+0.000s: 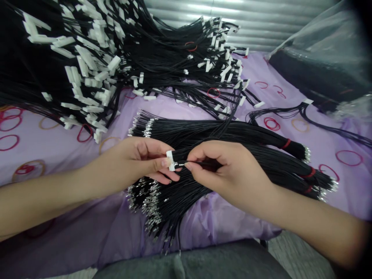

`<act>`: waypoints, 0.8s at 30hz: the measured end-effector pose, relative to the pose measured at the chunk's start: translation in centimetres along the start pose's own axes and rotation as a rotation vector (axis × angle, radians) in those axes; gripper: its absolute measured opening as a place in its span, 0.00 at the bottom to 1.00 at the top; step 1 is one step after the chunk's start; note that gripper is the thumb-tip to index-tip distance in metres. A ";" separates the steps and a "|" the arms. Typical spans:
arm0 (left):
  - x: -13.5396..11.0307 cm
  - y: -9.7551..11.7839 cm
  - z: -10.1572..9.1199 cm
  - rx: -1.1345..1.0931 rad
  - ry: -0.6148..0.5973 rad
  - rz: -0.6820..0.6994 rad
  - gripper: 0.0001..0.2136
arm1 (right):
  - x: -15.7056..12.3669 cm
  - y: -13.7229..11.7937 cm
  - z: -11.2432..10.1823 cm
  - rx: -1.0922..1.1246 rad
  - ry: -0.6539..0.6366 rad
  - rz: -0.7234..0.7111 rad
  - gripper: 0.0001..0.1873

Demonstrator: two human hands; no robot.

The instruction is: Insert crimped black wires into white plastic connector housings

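Observation:
A small white connector housing (170,160) is pinched between the thumb and fingers of my left hand (145,161). My right hand (222,164) grips a thin black wire (189,162) between thumb and forefinger. The wire's silver crimped end lies right at the housing's right side; whether it has entered a slot I cannot tell. More black wire runs back under my right palm, partly hidden. Beneath both hands, bundles of black wires (186,131) lie across the table, their silver terminals (152,209) fanned out at the left.
Red bands (286,143) tie the bundles' right ends. A large heap of black cables with white connectors (87,62) fills the back left, another pile (174,50) the back middle. A clear plastic bag (322,58) stands back right. Loose rubber bands (348,157) lie on the purple cloth (232,217).

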State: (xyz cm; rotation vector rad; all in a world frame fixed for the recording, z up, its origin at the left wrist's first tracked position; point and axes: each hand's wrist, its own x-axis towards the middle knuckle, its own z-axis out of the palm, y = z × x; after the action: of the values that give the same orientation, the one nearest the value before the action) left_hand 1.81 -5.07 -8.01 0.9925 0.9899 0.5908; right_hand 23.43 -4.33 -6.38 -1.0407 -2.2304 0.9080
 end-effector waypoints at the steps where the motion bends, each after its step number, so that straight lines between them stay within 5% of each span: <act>1: 0.0 0.0 0.0 -0.003 0.002 0.002 0.05 | 0.0 0.0 0.1 -0.006 0.011 -0.004 0.06; 8: -0.1 0.9 0.5 0.005 0.040 -0.052 0.05 | 0.0 0.3 0.5 -0.029 0.043 -0.059 0.05; 18: -0.3 0.7 0.3 -0.032 0.027 -0.045 0.01 | 0.2 -0.1 0.1 0.056 -0.020 0.053 0.07; 24: -0.3 0.6 0.5 -0.156 0.025 -0.014 0.12 | 0.1 0.2 0.1 0.092 -0.024 0.036 0.06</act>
State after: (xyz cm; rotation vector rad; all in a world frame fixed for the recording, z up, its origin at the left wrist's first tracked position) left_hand 2.11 -5.22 -7.30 0.8414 0.9565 0.6600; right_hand 23.32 -4.18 -6.57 -1.0361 -2.1735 1.0342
